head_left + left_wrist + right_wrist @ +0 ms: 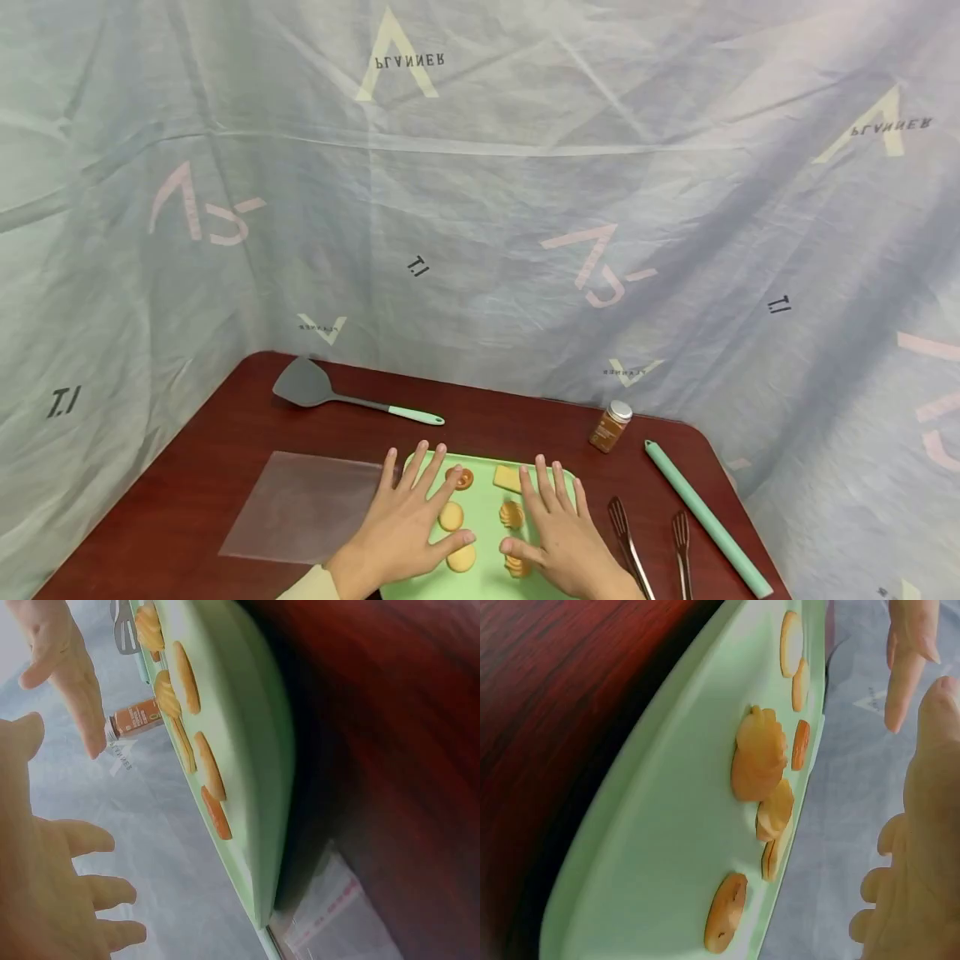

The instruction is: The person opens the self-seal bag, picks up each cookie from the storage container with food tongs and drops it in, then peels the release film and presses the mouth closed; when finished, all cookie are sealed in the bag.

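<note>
Both hands hover palm down with fingers spread over a light green tray (480, 583) of cookies. My left hand (401, 525) is above the tray's left side, near two round plain cookies (452, 516) and a red-brown cookie (465, 478). My right hand (566, 537) is over the right side, near a rectangular cookie (507, 477) and two swirled cookies (512, 515). In the right wrist view, another flat brown cookie (726, 913) lies on the tray; the right hand hides it in the head view. Both wrist views show a gap between the hands and the cookies.
Left of the tray lies a clear plastic sheet or bag (300, 508). A grey spatula (303, 383) with a green handle and a brown jar (610, 427) with a silver lid lie behind. Two slotted metal utensils (633, 546) and a green stick (705, 517) are at right. Cloth (480, 208) surrounds the table.
</note>
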A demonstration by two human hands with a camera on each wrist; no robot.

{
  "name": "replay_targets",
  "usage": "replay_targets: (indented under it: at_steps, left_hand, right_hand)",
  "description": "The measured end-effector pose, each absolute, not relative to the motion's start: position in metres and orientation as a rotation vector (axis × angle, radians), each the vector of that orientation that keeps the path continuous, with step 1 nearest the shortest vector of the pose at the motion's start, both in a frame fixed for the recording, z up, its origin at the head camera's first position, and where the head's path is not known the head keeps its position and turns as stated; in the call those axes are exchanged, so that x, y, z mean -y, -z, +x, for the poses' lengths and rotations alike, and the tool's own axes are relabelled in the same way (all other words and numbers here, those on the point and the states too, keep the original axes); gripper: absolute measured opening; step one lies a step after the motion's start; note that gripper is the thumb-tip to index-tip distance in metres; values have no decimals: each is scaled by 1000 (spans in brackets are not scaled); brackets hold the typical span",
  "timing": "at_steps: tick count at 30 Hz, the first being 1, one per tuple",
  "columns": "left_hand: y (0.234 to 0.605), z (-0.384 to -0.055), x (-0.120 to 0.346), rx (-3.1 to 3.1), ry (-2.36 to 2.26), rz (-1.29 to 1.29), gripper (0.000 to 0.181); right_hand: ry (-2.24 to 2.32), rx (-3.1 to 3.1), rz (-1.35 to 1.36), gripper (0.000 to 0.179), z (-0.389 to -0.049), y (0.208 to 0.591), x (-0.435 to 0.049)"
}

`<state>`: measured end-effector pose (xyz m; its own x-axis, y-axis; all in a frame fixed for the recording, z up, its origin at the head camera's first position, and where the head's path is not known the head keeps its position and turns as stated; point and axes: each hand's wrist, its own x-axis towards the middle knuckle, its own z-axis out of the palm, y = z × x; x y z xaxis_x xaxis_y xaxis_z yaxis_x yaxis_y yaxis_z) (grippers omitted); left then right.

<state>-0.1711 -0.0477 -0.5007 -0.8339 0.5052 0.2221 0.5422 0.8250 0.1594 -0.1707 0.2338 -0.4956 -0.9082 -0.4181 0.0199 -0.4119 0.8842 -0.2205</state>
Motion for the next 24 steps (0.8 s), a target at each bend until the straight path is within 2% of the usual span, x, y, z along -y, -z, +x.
replay_targets:
  at_steps: [4, 8, 10, 16, 24]
  left_hand:
    - [499, -172, 54, 2823, 478, -832, 76]
    - [499, -175, 62, 2678, 927, -861, 52]
    - [500, -177, 70, 2578, 1173, -873, 38]
    - [507, -182, 115, 2471, 1486, -807, 19]
    - [517, -191, 175, 2585, 1427, -782, 19]
  right_hand:
    - [507, -3074, -791, 70, -175, 494, -223]
    - [880, -3016, -922, 33, -184, 491, -206]
    - [1014, -2949, -960, 21, -188, 491, -195]
    - [1078, -2822, -1135, 17, -197, 489, -147]
    - [881, -2719, -1220, 19, -204, 483, -93]
